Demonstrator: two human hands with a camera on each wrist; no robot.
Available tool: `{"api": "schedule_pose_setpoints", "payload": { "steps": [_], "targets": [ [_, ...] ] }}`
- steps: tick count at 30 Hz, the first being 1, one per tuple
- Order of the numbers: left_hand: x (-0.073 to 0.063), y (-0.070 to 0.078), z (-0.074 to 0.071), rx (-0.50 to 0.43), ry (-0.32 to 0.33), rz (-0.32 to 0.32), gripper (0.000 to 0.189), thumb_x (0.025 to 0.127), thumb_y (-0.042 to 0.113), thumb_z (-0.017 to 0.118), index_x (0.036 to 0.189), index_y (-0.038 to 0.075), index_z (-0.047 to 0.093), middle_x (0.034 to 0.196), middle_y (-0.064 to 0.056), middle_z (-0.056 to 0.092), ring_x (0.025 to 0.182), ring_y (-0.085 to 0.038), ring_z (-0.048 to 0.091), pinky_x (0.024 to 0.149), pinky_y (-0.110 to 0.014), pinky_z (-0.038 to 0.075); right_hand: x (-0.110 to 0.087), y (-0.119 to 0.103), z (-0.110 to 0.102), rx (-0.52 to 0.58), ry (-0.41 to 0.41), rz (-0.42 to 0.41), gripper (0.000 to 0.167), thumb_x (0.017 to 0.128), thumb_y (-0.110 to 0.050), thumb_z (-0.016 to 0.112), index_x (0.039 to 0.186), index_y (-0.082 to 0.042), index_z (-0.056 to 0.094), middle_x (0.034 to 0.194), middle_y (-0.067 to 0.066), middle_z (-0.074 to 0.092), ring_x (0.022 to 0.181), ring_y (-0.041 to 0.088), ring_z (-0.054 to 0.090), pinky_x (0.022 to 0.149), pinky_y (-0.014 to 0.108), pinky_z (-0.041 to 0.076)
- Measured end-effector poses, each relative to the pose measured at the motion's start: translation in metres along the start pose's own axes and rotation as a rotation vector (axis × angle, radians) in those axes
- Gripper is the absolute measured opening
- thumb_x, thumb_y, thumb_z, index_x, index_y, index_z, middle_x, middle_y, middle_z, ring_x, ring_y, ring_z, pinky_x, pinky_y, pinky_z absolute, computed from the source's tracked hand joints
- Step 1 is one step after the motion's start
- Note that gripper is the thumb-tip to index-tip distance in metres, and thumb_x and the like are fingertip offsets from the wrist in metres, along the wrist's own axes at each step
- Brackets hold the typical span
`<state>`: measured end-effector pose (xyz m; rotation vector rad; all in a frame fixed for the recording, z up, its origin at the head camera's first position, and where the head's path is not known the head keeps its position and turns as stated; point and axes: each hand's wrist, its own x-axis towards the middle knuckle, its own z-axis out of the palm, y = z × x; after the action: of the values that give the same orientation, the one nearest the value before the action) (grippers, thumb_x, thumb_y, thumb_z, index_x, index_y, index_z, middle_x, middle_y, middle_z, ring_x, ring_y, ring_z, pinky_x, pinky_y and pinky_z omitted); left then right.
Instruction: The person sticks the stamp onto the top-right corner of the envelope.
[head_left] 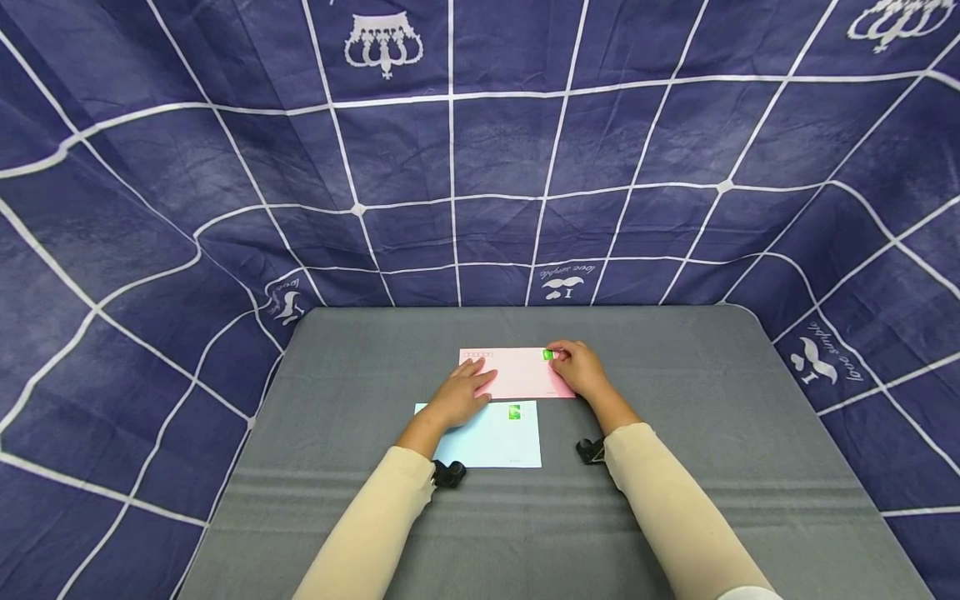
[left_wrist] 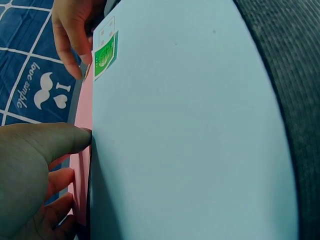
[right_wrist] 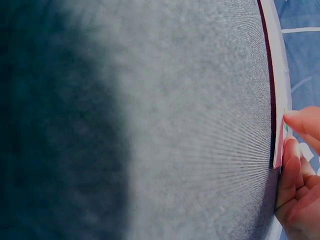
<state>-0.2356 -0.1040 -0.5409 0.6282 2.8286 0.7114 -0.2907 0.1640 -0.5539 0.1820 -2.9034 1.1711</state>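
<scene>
A pink envelope [head_left: 517, 375] lies on the grey table, with a row of small boxes printed at its upper left. My left hand [head_left: 461, 396] rests on its left part, fingers spread flat. At its upper right corner, my right hand [head_left: 581, 367] pinches a green stamp [head_left: 548, 354] between thumb and forefinger, the other fingers curled. Nearer to me lies a light blue envelope [head_left: 487, 437], its upper left partly beneath my left hand and wrist. It bears a green stamp [left_wrist: 105, 56] of its own, which looks slightly raised at one edge in the left wrist view.
Grey cloth covers the table [head_left: 675, 375]. Behind and beside it hangs a dark blue curtain [head_left: 510, 150] with white grid lines. Black wrist cameras [head_left: 450, 474] sit at both cream sleeves [head_left: 375, 525].
</scene>
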Motion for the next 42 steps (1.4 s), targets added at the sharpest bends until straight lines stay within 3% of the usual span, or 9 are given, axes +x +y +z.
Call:
{"api": "schedule_pose_setpoints", "payload": {
  "steps": [13, 20, 26, 30, 35, 42],
  "targets": [
    [0.0, -0.002, 0.001, 0.01, -0.015, -0.013, 0.05, 0.1, 0.023, 0.061, 0.148, 0.013, 0.053, 0.162, -0.017, 0.037, 0.153, -0.039, 0.028, 0.125, -0.049, 0.025, -0.001, 0.003, 0.002, 0.058, -0.013, 0.037, 0.04, 0.086, -0.009, 0.075, 0.126, -0.005, 0.068, 0.092, 0.01, 0.059, 0.082, 0.02, 0.057, 0.072, 0.027, 0.042],
    [0.0, -0.001, 0.0, 0.005, 0.013, -0.015, 0.05, 0.096, 0.02, 0.065, 0.144, 0.009, 0.056, 0.16, -0.017, 0.041, 0.151, -0.039, 0.033, 0.124, -0.051, 0.028, -0.006, 0.005, 0.001, 0.19, -0.022, 0.074, 0.042, 0.087, -0.004, 0.073, 0.128, 0.0, 0.063, 0.099, 0.013, 0.061, 0.084, 0.014, 0.057, 0.072, 0.017, 0.044],
    [0.004, 0.002, 0.001, -0.031, 0.065, -0.074, 0.046, 0.092, 0.02, 0.073, 0.134, 0.006, 0.061, 0.152, -0.017, 0.048, 0.142, -0.037, 0.044, 0.119, -0.049, 0.036, -0.011, 0.005, -0.004, 0.324, -0.002, 0.088, 0.036, 0.087, 0.004, 0.066, 0.123, 0.005, 0.064, 0.102, 0.017, 0.064, 0.079, 0.007, 0.054, 0.068, 0.011, 0.043],
    [0.005, 0.004, 0.004, -0.043, 0.107, -0.117, 0.044, 0.089, 0.021, 0.076, 0.129, 0.006, 0.066, 0.137, -0.014, 0.052, 0.124, -0.033, 0.054, 0.109, -0.046, 0.045, -0.014, 0.005, -0.005, 0.318, 0.022, 0.075, 0.031, 0.091, 0.003, 0.057, 0.121, 0.004, 0.065, 0.102, 0.017, 0.067, 0.082, 0.007, 0.055, 0.069, 0.01, 0.042],
    [0.004, 0.002, 0.007, -0.046, 0.172, -0.097, 0.035, 0.089, 0.019, 0.075, 0.121, 0.005, 0.07, 0.126, -0.013, 0.055, 0.117, -0.031, 0.054, 0.104, -0.044, 0.047, -0.019, 0.005, -0.008, 0.313, 0.059, 0.057, 0.03, 0.096, 0.002, 0.049, 0.121, 0.003, 0.067, 0.102, 0.019, 0.07, 0.088, 0.014, 0.062, 0.074, 0.012, 0.045],
    [0.003, 0.001, 0.007, -0.056, 0.319, -0.049, 0.021, 0.091, 0.015, 0.071, 0.109, 0.007, 0.075, 0.115, -0.011, 0.065, 0.109, -0.03, 0.058, 0.098, -0.043, 0.048, -0.022, 0.006, -0.014, 0.451, 0.076, 0.082, 0.027, 0.1, 0.001, 0.05, 0.122, 0.009, 0.064, 0.109, 0.028, 0.069, 0.095, 0.03, 0.068, 0.074, 0.013, 0.051]
  ]
}}
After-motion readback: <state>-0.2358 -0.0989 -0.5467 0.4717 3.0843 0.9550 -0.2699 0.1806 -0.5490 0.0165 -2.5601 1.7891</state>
